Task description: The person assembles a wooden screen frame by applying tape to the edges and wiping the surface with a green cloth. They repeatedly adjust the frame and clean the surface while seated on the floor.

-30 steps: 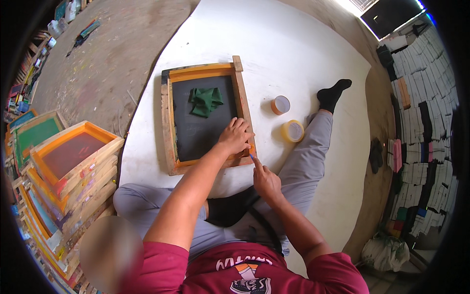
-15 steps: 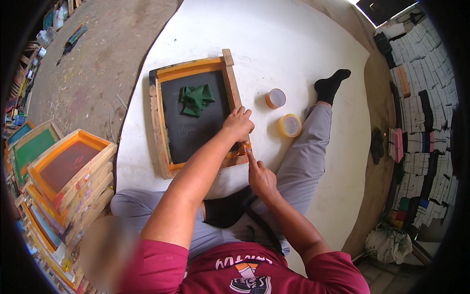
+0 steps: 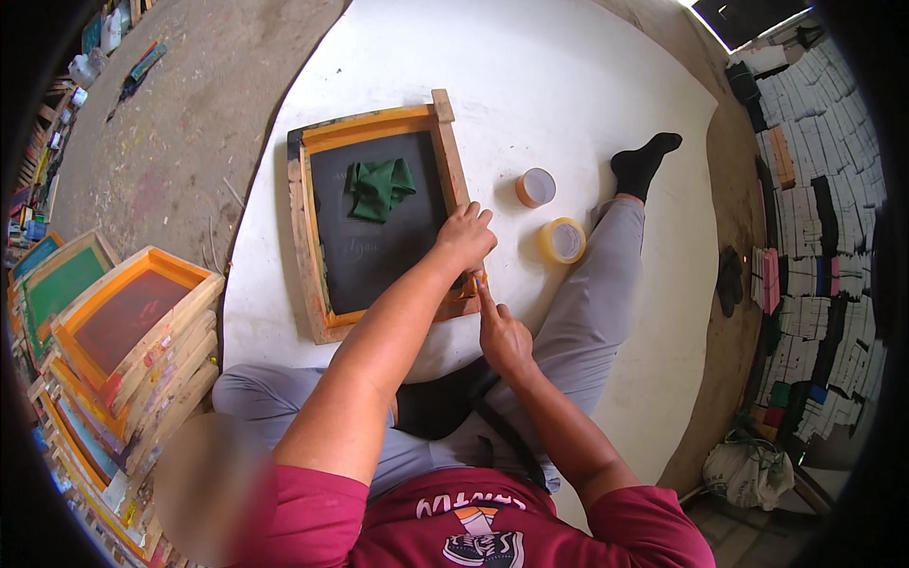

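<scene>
A wooden screen-printing frame [image 3: 309, 237] with dark mesh lies on the white sheet in front of me, brown tape along its inner edges. On the mesh rests a crumpled green cloth [image 3: 382, 187]. My left hand [image 3: 466, 237] is closed over the frame's right side near its lower corner. My right hand [image 3: 507, 338] stretches its index finger up to the brown tape [image 3: 471, 287] at that corner, the other fingers curled and partly hidden. A roll of brown tape [image 3: 536, 187] and a roll of clear yellowish tape [image 3: 562, 240] lie to the right of the frame.
Stacked wooden screen frames [image 3: 142, 331] stand at the left. My outstretched leg [image 3: 597, 275] borders the white sheet [image 3: 606, 85] on the right. Piles of folded white material [image 3: 810, 208] line the far right, above a white sack [image 3: 748, 473].
The frame has shifted very slightly, and my left hand a little to the right with it. My right fingertip stays at the taped corner.
</scene>
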`<state>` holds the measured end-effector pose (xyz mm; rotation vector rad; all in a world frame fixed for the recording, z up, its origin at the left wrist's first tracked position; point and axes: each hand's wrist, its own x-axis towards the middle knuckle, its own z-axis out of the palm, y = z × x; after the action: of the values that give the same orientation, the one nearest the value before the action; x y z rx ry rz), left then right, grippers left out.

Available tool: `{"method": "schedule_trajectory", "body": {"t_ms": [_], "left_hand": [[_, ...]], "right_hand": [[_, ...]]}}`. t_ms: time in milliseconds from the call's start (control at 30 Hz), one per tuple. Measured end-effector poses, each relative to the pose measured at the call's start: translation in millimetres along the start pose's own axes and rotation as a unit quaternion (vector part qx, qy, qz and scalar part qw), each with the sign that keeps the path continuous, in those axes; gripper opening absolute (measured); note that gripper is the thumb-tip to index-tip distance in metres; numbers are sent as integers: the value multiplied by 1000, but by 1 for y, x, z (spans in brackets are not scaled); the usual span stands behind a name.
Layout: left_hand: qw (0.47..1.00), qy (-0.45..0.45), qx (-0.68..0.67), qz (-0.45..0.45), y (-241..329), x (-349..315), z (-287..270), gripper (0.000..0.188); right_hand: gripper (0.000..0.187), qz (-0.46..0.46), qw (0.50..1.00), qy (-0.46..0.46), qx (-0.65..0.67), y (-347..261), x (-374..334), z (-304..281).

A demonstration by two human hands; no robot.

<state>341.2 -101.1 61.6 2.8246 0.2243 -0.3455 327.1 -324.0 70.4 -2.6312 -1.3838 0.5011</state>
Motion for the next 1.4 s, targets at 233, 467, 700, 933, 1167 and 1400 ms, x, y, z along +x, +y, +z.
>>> {"method": "schedule_trajectory", "body": {"t_ms": [233,467,700,933,1167,1400], "left_hand": [[1000,5,26,7,0,2,1,32],[999,-15,44,3,4,3,-5,46],[999,-14,43,8,3,2,-2,36],[999,-15,35,1,2,0,-1,36],[966,197,-165,-32,-1,-36,34,37],[922,258,-239,-162,43,-105,76,31]], "right_hand": [[58,-8,1000,15,10,2,1,5],[56,3,1000,-10,9,-2,-2,-1],[68,14,998,-55,-1,2,-9,-4],[64,25,997,-61,26,10,-31,-7],[40,33,941,228,248,46,-6,5],[35,189,954,70,221,17,63,-7]]}}
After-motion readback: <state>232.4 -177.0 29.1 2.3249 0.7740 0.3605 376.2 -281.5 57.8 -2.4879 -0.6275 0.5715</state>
